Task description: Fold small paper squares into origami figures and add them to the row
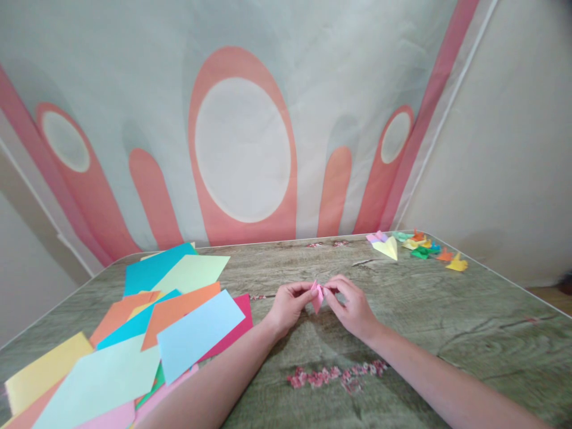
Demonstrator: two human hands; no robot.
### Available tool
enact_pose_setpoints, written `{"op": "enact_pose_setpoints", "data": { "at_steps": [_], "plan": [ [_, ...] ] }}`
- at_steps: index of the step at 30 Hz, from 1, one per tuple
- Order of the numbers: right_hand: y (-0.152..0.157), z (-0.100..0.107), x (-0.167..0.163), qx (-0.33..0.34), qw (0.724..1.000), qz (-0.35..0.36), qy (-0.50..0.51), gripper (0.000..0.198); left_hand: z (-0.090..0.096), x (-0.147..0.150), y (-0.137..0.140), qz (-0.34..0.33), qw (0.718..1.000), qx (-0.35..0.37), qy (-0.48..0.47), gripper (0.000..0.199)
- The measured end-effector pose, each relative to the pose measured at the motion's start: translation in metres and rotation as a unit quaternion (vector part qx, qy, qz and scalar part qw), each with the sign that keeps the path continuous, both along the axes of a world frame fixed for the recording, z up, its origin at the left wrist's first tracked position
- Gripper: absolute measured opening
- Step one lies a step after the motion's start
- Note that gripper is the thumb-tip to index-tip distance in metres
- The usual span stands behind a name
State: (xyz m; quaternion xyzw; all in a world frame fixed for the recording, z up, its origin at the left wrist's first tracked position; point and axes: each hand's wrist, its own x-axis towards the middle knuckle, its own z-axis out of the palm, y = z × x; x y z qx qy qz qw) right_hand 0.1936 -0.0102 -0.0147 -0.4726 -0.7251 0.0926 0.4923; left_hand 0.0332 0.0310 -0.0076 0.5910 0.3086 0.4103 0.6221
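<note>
- Folded pink paper: small and pointed, held upright between my two hands, just above the middle of the table; its finer creases are too small to make out.
- My left hand: closed in a pinch, thumb and forefinger gripping the left side of the pink paper.
- My right hand: thumb and forefinger drawn together on the right edge of the same paper, the other fingers curled.
- Table: wood-grained top, with a printed band of pink blossoms nearer me than my hands.
- Loose sheets, to the left: an overlapping spread, including a light blue sheet, a crimson sheet partly under it, a pale green sheet and a yellow sheet; my left forearm crosses in front of the near edge.
- Folded shapes, far right: a pale yellow piece, a green piece and a yellow piece among others, grouped near the table's edge.
- Backdrop, behind: pale cloth with pink arches and white ovals.
</note>
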Motion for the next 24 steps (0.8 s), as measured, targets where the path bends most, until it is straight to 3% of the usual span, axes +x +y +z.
{"op": "enact_pose_setpoints", "data": {
  "at_steps": [10,24],
  "plan": [
    [0.003,-0.007,-0.003,-0.129,0.991,0.037,0.025,0.024,-0.002,0.001,0.001,0.027,0.999,-0.017,-0.015,0.038],
    [0.007,-0.003,0.000,-0.197,0.975,0.075,0.069,0.026,-0.013,0.004,0.005,0.062,0.996,-0.047,-0.040,0.038]
  ]
}}
